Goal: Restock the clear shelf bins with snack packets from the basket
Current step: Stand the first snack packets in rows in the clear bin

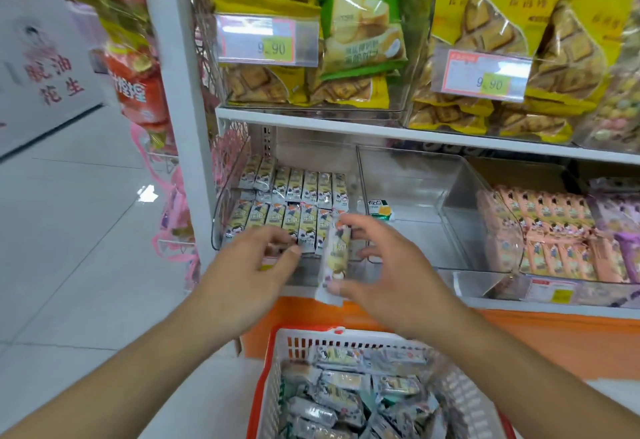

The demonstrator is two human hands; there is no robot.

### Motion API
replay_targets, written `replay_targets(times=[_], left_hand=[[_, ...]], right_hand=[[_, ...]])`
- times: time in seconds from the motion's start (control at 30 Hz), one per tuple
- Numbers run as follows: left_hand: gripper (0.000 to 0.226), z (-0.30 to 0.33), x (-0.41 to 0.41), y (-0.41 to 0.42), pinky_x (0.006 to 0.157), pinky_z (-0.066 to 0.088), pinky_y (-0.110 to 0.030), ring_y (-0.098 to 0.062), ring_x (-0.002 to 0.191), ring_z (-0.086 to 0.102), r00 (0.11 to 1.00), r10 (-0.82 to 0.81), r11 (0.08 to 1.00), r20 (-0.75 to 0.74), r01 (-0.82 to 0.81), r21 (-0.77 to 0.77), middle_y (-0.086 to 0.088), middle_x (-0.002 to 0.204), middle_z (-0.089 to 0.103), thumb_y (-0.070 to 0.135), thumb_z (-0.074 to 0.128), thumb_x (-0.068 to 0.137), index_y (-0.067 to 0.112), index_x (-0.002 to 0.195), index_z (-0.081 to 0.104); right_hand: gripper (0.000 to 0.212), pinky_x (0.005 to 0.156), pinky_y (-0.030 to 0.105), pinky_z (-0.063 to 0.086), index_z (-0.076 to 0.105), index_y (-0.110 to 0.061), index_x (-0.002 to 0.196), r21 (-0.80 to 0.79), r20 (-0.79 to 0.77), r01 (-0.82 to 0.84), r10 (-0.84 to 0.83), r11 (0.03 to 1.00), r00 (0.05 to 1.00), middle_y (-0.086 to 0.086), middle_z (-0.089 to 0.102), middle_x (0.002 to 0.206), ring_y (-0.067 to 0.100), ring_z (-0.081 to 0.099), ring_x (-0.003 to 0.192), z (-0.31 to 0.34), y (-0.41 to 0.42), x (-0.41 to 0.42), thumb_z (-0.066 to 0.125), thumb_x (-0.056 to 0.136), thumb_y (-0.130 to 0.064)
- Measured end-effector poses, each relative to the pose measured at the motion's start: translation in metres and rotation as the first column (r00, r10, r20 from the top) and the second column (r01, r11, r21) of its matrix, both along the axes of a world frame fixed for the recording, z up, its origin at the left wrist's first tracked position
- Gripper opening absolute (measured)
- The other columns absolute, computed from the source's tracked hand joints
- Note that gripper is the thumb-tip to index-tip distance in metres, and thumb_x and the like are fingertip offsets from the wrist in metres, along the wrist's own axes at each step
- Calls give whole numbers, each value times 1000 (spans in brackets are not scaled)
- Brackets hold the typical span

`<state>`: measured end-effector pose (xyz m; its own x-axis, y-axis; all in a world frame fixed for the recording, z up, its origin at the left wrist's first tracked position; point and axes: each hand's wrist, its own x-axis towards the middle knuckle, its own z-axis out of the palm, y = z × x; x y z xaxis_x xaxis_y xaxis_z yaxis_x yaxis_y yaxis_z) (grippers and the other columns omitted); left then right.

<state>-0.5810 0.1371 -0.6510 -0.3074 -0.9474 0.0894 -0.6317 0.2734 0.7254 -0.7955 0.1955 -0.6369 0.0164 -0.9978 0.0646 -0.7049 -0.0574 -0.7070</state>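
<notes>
At the bin front, her right hand pinches a packet upright; left hand fingers rest loosely on stacked rows, above the basket.

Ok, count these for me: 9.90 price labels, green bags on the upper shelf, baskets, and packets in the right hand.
9.90 price labels: 2
green bag: 1
basket: 1
packet held by the right hand: 1
Total: 5
</notes>
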Motion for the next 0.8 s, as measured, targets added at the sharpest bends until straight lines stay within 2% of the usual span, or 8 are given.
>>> replay_targets(times=[0.1, 0.2, 0.3, 0.4, 0.5, 0.63, 0.7, 0.8], left_hand=[[54, -15, 28, -31, 103, 43, -30, -12, 122, 53, 928, -65, 969, 366, 147, -201, 11, 129, 58, 62, 32, 103, 28, 133, 61], [80, -29, 45, -47, 104, 46, -34, -13, 115, 57, 862, -83, 965, 501, 195, -176, 9, 122, 63, 75, 8, 94, 28, 127, 64], [82, -32, 43, -48, 107, 40, -34, -11, 113, 56, 788, -85, 957, 610, 235, -170, 13, 117, 65, 76, -2, 92, 32, 120, 62], [85, -28, 37, -47, 111, 33, -34, -11, 118, 55, 772, -79, 965, 631, 219, -147, 12, 123, 65, 73, -6, 89, 33, 126, 59], [84, -26, 37, -49, 111, 32, -34, -12, 117, 54, 776, -103, 969, 622, 220, -115, 11, 123, 64, 72, -8, 88, 34, 127, 56], [79, -30, 36, -48, 112, 32, -36, -12, 118, 54, 759, -99, 967, 643, 225, -117, 11, 125, 63, 72, -2, 94, 33, 131, 55], [78, -31, 35, -48, 113, 31, -36, -11, 119, 54, 758, -87, 969, 647, 216, -123, 11, 126, 64, 70, -1, 93, 33, 132, 54], [86, -27, 32, -45, 114, 30, -35, -12, 123, 53, 763, -87, 971, 641, 208, -115, 11, 130, 62, 70, -8, 87, 33, 136, 52]], right_hand=[[72, 85, 16, 47, 48, -40, 140, -16, -18, 1, -1, 1000, 1000, -26, 54, 117, -3, 58, 106, 5, -67, 6, 89, 82, -36], [75, 91, 42, 58, 47, -28, 141, 36, -25, -11, 12, 999, 1000, -8, 62, 124, 17, 67, 106, 0, -144, 13, 91, 81, -34], [77, 96, 43, 57, 50, -21, 140, 13, -82, -7, 8, 1000, 997, 1, 63, 130, 22, 65, 111, -8, -205, 22, 93, 78, -33], [85, 91, 30, 50, 43, -22, 151, 66, -214, -16, 30, 998, 976, -2, 57, 140, 18, 58, 115, -7, -243, 32, 88, 82, -43], [74, 85, 31, 48, 43, -25, 150, 167, -282, -29, 76, 985, 956, -1, 56, 142, 19, 57, 113, -12, -263, 36, 81, 90, -44], [66, 94, 32, 44, 38, -24, 156, 195, -314, -53, 114, 979, 943, 4, 49, 151, 20, 52, 118, -13, -264, 39, 69, 100, -41], [64, 101, 32, 40, 35, -23, 159, 193, -329, -82, 144, 978, 933, 5, 41, 160, 24, 50, 132, -12, -259, 39, 64, 104, -38], [72, 118, 32, 28, 22, -26, 166, 179, -362, -112, 171, 977, 916, -1, 19, 173, 24, 30, 154, -15, -250, 35, 58, 106, -44]])
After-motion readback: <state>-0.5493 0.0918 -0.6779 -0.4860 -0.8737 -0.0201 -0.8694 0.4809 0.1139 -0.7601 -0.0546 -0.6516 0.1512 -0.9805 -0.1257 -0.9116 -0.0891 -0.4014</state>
